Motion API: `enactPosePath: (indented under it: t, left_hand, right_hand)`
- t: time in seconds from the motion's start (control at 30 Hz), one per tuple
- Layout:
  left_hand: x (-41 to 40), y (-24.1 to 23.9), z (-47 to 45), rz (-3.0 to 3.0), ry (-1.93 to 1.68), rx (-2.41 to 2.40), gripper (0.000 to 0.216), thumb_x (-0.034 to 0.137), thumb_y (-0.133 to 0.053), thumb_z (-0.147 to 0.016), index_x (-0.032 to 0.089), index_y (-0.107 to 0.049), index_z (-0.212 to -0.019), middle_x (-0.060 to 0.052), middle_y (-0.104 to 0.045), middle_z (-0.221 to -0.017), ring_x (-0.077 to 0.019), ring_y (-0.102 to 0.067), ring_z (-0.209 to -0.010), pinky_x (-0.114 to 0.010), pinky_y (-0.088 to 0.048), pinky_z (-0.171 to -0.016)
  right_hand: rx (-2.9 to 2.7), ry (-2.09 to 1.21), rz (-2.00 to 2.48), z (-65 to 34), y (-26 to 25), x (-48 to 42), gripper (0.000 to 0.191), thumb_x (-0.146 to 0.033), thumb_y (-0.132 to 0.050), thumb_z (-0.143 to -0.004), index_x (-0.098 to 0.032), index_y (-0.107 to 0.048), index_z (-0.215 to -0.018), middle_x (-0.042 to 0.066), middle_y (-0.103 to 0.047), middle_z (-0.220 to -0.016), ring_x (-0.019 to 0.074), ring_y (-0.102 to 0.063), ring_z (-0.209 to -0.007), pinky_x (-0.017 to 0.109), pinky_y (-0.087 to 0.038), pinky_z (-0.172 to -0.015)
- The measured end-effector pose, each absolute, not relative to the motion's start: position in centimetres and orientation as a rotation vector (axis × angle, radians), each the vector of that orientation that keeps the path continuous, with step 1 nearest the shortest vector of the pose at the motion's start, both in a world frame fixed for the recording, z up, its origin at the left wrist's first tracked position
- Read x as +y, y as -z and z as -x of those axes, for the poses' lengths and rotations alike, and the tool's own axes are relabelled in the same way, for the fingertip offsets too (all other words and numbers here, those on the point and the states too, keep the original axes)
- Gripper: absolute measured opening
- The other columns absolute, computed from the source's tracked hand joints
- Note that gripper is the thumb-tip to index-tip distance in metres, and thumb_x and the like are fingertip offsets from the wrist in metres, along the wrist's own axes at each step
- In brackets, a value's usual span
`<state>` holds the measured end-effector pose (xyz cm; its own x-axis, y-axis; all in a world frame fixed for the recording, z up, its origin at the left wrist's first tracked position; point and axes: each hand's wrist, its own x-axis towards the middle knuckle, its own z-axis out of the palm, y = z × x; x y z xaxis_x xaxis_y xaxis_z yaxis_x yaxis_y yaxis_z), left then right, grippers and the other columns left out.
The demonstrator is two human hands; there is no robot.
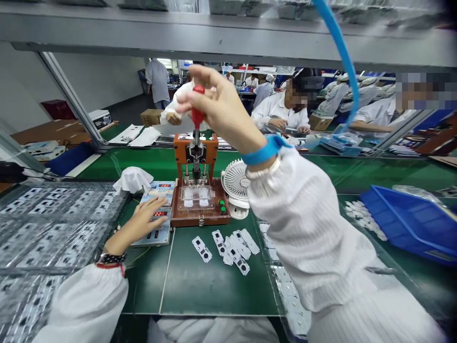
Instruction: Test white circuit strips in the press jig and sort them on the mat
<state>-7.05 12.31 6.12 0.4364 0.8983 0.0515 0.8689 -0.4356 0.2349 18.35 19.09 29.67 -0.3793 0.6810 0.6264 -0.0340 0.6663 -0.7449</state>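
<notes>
Across the scene we work at a green bench, with clear trays of white boards spread over its left side and a blue bin on the right. Toward the far side, in the middle, stands a press with an orange frame and a brown base. Our right hand is up at its top, the fingers curled round the red handle and the thumb across the front of it. Our left hand is lower, to the left of the press, its fingers straight and spread over two control boxes with red digits; we cannot tell whether the fingertips touch them. A white fan stands just right of the press. Under the plunger, on the base, we have a clear fixture with white parts showing in it. Near us, in front of the press, lie an overlapping cluster of boards and, just left of it, a single board. Smallest are the green buttons at the base's right
</notes>
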Motion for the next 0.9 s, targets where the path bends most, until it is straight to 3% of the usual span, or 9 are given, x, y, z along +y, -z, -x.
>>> enactPosePath:
  t: [0.13, 0.23, 0.37, 0.53, 0.63, 0.73, 0.9]
  left_hand:
    - [12.4, -4.9, 10.6, -2.366, -0.077, 1.597, 0.084, 0.059, -0.063, -0.075, 0.024, -0.032, -0.145, -0.01, -0.03, -0.151, -0.0377, -0.02, -0.14, -0.053, -0.028, -0.107]
    - [13.1, -5.2, 10.7, -2.357, 0.009, 1.505, 0.097, 0.055, -0.07, -0.069, 0.025, -0.023, -0.149, -0.012, -0.023, -0.154, -0.0374, -0.014, -0.141, -0.052, -0.026, -0.108]
    - [14.2, -6.1, 9.4, -2.314, 0.166, 1.539, 0.111, 0.055, -0.076, -0.061, 0.024, -0.018, -0.15, -0.016, -0.016, -0.155, -0.0393, -0.007, -0.141, -0.053, -0.023, -0.109]
    - [14.7, -7.2, 7.9, -2.38, 0.278, 1.548, 0.104, 0.044, -0.079, -0.057, 0.028, -0.029, -0.146, -0.015, -0.026, -0.152, -0.0405, -0.011, -0.141, -0.057, -0.021, -0.108]
    - [15.0, -8.0, 7.8, -2.413, 0.217, 1.59, 0.088, 0.035, -0.07, -0.069, 0.026, -0.028, -0.146, -0.015, -0.028, -0.152, -0.0365, -0.015, -0.141, -0.056, -0.021, -0.108]
    - [15.5, -8.9, 8.4, -2.411, 0.135, 1.609, 0.076, 0.027, -0.055, -0.082, 0.025, -0.02, -0.148, -0.012, -0.027, -0.152, -0.0305, -0.022, -0.14, -0.05, -0.026, -0.108]
    - [15.4, -8.6, 9.4, -2.339, 0.169, 1.516, 0.093, 0.032, -0.071, -0.067, 0.023, -0.025, -0.147, -0.013, -0.036, -0.148, -0.0324, -0.038, -0.133, -0.046, -0.034, -0.105]
  right_hand:
    - [-2.008, -0.407, 0.398, -19.3, -23.3, 13.8, 0.013, -0.013, -0.05, -0.09, -0.018, -0.054, -0.101, 0.006, -0.064, -0.107, 0.0188, -0.059, -0.11, 0.036, -0.047, -0.096]
    - [-2.039, -0.143, 0.46, -19.0, -19.1, 13.2, 0.022, -0.006, -0.039, -0.09, -0.018, -0.057, -0.091, 0.011, -0.062, -0.118, 0.0239, -0.045, -0.129, 0.046, -0.037, -0.104]
    - [-2.091, -0.056, 0.54, -18.8, -17.9, 13.3, 0.028, -0.005, -0.035, -0.089, -0.018, -0.056, -0.101, 0.013, -0.055, -0.13, 0.0226, -0.034, -0.137, 0.049, -0.033, -0.108]
    - [-2.043, -0.122, 0.515, -19.5, -17.2, 11.8, 0.039, -0.007, -0.036, -0.09, -0.023, -0.047, -0.124, 0.009, -0.04, -0.144, 0.0191, -0.025, -0.141, 0.048, -0.031, -0.113]
    - [-1.988, -0.165, 0.532, -20.8, -14.6, 10.6, 0.045, -0.006, -0.037, -0.089, -0.024, -0.044, -0.129, 0.011, -0.035, -0.147, 0.021, -0.029, -0.139, 0.049, -0.034, -0.11]
    - [-2.061, -0.244, 0.591, -22.8, -11.5, 9.7, 0.041, -0.004, -0.039, -0.085, -0.022, -0.053, -0.119, 0.013, -0.048, -0.137, 0.0224, -0.045, -0.129, 0.046, -0.044, -0.101]
    - [-1.994, -0.504, 0.772, -25.6, -7.8, 8.9, 0.03, -0.006, -0.04, -0.084, -0.021, -0.064, -0.093, 0.01, -0.066, -0.108, 0.0201, -0.063, -0.103, 0.038, -0.054, -0.086]
